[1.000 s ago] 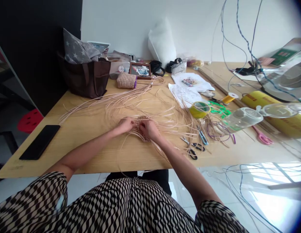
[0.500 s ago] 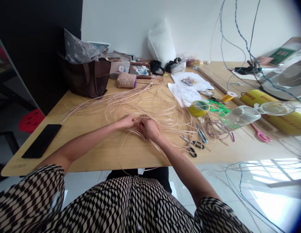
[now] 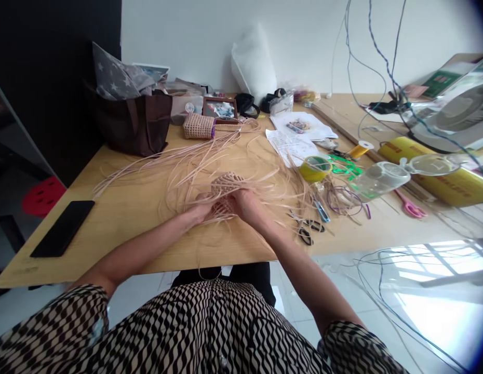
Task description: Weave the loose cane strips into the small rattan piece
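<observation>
A small woven rattan piece [image 3: 226, 184] is tilted up off the wooden table [image 3: 140, 218], with many long pale strands [image 3: 175, 161] fanning out from it. My left hand [image 3: 201, 210] grips its lower left side, fingers closed under it. My right hand [image 3: 246, 204] holds its right side, fingers curled around the weave. Both hands touch the piece near the table's front edge.
A black phone [image 3: 63, 227] lies at front left. A brown bag [image 3: 132, 122] and a small knitted pouch [image 3: 198, 126] stand behind. Scissors [image 3: 306, 231], a yellow tape roll [image 3: 313, 169], papers [image 3: 292, 145], a clear lidded container [image 3: 381, 179] and pink scissors [image 3: 410, 206] lie to the right. Cables hang at right.
The woven piece lay flat under both hands; now both hands have tipped it up on edge and drawn slightly nearer to me.
</observation>
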{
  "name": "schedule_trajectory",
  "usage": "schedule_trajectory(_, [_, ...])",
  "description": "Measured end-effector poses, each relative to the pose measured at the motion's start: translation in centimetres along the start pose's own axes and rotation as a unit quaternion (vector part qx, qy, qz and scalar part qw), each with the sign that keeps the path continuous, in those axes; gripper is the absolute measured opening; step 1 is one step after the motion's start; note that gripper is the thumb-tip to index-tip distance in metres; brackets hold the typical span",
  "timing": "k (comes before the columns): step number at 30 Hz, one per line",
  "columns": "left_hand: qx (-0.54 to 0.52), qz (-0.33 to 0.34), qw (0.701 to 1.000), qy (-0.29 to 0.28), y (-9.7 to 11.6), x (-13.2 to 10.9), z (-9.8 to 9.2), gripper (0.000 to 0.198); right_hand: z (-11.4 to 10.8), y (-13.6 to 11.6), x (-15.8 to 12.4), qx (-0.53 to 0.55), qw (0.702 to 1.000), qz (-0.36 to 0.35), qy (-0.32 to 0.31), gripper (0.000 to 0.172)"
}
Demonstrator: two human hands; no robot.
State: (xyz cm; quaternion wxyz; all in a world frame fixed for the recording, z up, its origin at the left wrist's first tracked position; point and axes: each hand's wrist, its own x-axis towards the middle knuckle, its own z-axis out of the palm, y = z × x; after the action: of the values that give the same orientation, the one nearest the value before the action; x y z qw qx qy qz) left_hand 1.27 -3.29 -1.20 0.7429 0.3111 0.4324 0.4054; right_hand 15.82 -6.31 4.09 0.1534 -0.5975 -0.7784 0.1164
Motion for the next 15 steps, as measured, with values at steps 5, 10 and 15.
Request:
schedule_trajectory(5, [0.003,0.084,0.996,0.017,-0.7,-1.1,0.2,0.032,0.1,-1.5,-1.5,-0.061,0.996,0.064,0.024,0.031])
schedule_trajectory(10, [0.007,0.090,0.995,-0.052,-1.2,-0.7,-0.8,0.041,1.8,-1.8,-0.7,0.047,0.996,0.061,0.039,0.029])
schedule_trajectory(15, [0.013,0.084,0.995,-0.061,-1.3,-0.4,-1.2,0.046,3.1,0.0,0.3,0.195,0.979,0.014,0.062,0.022])
